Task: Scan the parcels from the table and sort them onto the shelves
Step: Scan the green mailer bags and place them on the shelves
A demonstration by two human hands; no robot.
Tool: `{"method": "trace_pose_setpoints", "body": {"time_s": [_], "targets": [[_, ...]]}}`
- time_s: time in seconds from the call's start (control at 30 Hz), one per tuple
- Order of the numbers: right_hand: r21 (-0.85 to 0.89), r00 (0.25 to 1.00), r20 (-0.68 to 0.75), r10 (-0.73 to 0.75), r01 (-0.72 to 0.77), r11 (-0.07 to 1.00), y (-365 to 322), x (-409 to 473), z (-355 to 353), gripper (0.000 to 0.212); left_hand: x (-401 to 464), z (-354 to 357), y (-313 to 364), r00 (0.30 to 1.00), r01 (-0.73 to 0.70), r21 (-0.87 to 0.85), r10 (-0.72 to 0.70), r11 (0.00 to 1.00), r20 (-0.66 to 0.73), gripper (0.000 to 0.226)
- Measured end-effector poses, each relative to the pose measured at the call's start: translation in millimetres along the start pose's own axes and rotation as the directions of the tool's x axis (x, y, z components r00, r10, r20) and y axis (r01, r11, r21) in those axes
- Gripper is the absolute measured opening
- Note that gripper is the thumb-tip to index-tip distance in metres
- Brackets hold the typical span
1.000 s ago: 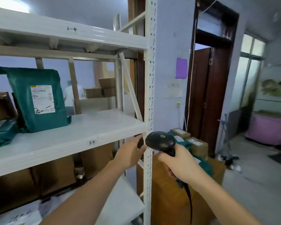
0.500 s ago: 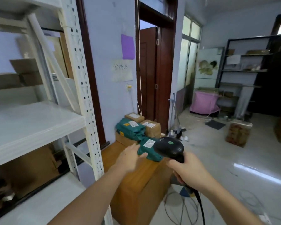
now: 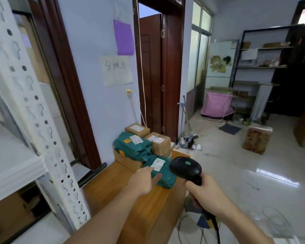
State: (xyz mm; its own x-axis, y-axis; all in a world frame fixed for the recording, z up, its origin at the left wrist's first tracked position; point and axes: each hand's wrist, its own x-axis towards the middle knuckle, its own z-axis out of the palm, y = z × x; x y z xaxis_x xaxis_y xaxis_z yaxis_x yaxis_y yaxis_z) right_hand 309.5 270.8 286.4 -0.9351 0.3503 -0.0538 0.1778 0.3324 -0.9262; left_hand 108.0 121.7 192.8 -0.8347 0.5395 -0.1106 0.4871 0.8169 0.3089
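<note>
- Several parcels [image 3: 141,147] left unsorted at the table's [image 3: 109,187] far edge; nearest green one [image 3: 163,175] next.
- Left hand [image 3: 143,180] flat, fingers straight, reaching that parcel.
- Right hand [image 3: 207,192] clenched round the scanner [image 3: 186,169].
- Wall sign [image 3: 117,70] reads "分拣台"; parcel labels unreadable.
- Shelf [image 3: 12,166] at left, bare where visible.

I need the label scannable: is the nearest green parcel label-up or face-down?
Label-up: the white label shows on top of the parcel.
</note>
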Motion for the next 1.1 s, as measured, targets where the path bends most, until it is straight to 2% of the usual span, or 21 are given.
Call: {"method": "trace_pose_setpoints", "body": {"time_s": [0.07,0.17,0.33,0.67,0.77,0.87,0.93,1.03,1.1], "targets": [[-0.019,1.000,-0.010,0.018,-0.018,1.000,9.9,27.1,-7.2,0.031,28.5,12.6,-1.9,1.000,0.012,-0.025,-0.012,1.000,0.023,0.072],[-0.036,1.000,-0.005,0.016,-0.017,0.999,25.3,69.9,-22.2,0.024,71.0,32.0,-0.8,0.996,0.074,-0.086,-0.069,0.994,0.059,0.083],[-0.124,0.999,0.042,-0.002,0.008,0.992,48.0,145.4,-50.9,0.012,135.6,62.1,2.6,0.979,0.188,-0.164,-0.172,0.968,0.108,0.076],[-0.155,0.983,0.170,0.067,-0.040,0.987,75.5,267.2,-66.9,0.022,213.0,107.1,-2.8,0.921,0.382,-0.312,-0.332,0.870,0.204,0.072],[-0.155,0.974,0.207,0.088,-0.056,0.986,86.3,299.2,-59.5,0.018,238.5,126.2,-16.6,0.887,0.456,-0.356,-0.385,0.815,0.254,0.076],[-0.155,0.967,0.225,0.119,-0.085,0.984,92.5,326.7,-52.8,0.026,263.4,141.9,-28.8,0.850,0.524,-0.372,-0.441,0.766,0.287,0.077],[-0.181,0.956,0.256,0.141,-0.096,0.979,96.3,344.1,-51.2,0.020,277.8,154.9,-36.3,0.824,0.566,-0.396,-0.478,0.723,0.305,0.079],[-0.212,0.942,0.296,0.160,-0.099,0.972,98.6,364.3,-49.6,0.017,295.0,178.6,-52.9,0.758,0.650,-0.462,-0.552,0.603,0.347,0.085],[-0.223,0.933,0.309,0.183,-0.116,0.968,100.6,377.6,-48.7,0.018,305.8,198.3,-59.4,0.696,0.708,-0.522,-0.593,0.476,0.404,0.090]]}}
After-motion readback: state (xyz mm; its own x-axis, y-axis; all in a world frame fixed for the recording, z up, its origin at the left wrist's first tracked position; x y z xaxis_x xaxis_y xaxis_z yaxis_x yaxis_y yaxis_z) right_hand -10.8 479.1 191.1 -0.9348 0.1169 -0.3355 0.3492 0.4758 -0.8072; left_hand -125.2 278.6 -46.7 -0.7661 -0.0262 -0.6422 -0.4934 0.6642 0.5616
